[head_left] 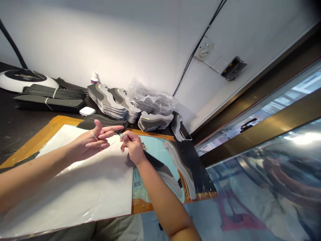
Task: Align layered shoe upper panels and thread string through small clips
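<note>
My left hand [96,140] hovers over a white sheet [82,187], fingers spread, with a thin rubber band [94,135] looped round one finger. My right hand [132,144] is pinched on the other end of that band, right at the left hand's fingertips. Below the right hand a grey shoe-upper piece [165,174] lies on a light blue mat [156,150].
Stacks of grey cut shoe pieces [112,102] and a clear plastic bag [150,98] stand at the back by the white wall. Bundles of dark strips [50,97] and a white round lamp base [25,79] lie at the left. A glossy window ledge runs along the right.
</note>
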A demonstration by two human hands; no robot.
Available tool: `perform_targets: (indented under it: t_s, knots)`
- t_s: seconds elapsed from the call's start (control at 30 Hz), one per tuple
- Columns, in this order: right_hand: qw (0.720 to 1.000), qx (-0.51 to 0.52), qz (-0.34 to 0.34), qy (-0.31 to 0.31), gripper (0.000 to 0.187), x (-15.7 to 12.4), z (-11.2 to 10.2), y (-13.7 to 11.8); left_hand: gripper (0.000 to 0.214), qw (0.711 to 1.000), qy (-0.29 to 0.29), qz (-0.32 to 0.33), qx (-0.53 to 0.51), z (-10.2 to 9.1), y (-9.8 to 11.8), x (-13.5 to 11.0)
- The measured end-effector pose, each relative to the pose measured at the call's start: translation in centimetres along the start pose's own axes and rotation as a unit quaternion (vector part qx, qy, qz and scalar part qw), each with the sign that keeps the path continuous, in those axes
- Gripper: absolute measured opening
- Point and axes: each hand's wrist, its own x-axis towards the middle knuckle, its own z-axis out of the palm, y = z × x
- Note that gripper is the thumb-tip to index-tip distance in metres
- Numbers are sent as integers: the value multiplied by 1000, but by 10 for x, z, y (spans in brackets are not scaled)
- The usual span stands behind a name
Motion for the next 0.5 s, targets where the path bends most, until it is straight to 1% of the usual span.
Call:
perform_targets:
  t_s: [0.1,0.17,0.2,0.27,0.37,0.43,0.5]
  knots:
    - [992,-31,18,-121,31,-6,3,-3,64,995,-51,-69,58,-11,20,-1]
    - [982,-82,33,-164,29,-8,8,-2,59,990,-60,-99,79,-17,30,-5]
    - [978,-115,39,-171,29,-9,11,-1,57,988,-58,-112,86,-19,33,-7]
    - [967,-190,48,-164,27,-10,17,-1,55,985,-52,-136,97,-18,38,-11]
    - [952,-278,30,-122,27,-10,26,0,55,978,-37,-155,136,-9,40,-17]
    - [951,-296,29,-89,29,-9,29,2,60,972,-36,-150,180,-3,38,-19]
    - [958,-271,65,-68,30,-7,30,3,68,963,-56,-152,213,-2,37,-20]
